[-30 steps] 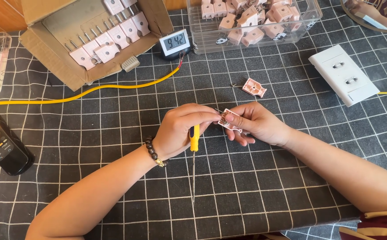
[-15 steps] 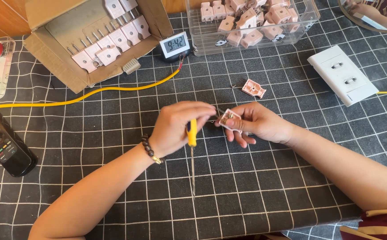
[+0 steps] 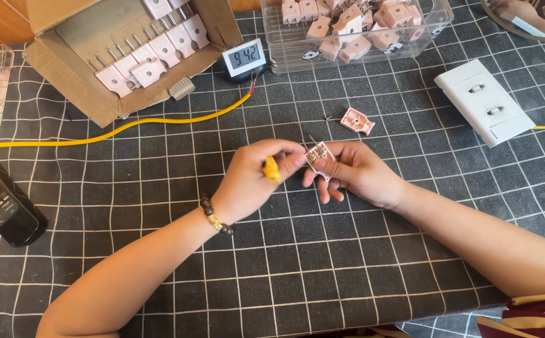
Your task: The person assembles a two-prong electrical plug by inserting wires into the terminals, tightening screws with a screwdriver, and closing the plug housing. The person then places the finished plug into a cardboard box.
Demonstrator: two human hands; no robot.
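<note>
Head view, looking down on a dark grid-lined mat (image 3: 285,263) that covers the work surface.

Left hand (image 3: 257,178): fingers curled tight around a yellow-handled screwdriver (image 3: 272,169); only a short piece of the yellow handle shows between thumb and forefinger. The shaft is hidden, so I cannot tell where its tip sits. A dark beaded bracelet (image 3: 216,215) is on this wrist.

Right hand (image 3: 360,172): thumb and forefinger pinch a small pink plastic plug part with metal contacts (image 3: 319,154); the other fingers are loosely bent beneath it, partly open. The part is held just above the mat, near its centre, tilted, and touching or almost touching the left fingertips (image 3: 297,156).

Around the hands:
- A second small pink plastic piece (image 3: 357,121) lies flat on the mat, just beyond the right hand, apart from it.
- White rectangular double socket plate (image 3: 484,102), toward the right edge.
- Clear plastic bin (image 3: 272,44) of pink plug pieces at the far edge.
- Small digital display unit with a grey screen (image 3: 245,57) beside the bin, a yellow cable (image 3: 160,119) running from it toward the left edge.
- Open brown cardboard box (image 3: 60,56) holding white pronged plug parts, far left corner.
- Black remote control (image 3: 0,200) near the left edge, well apart from both hands.
</note>
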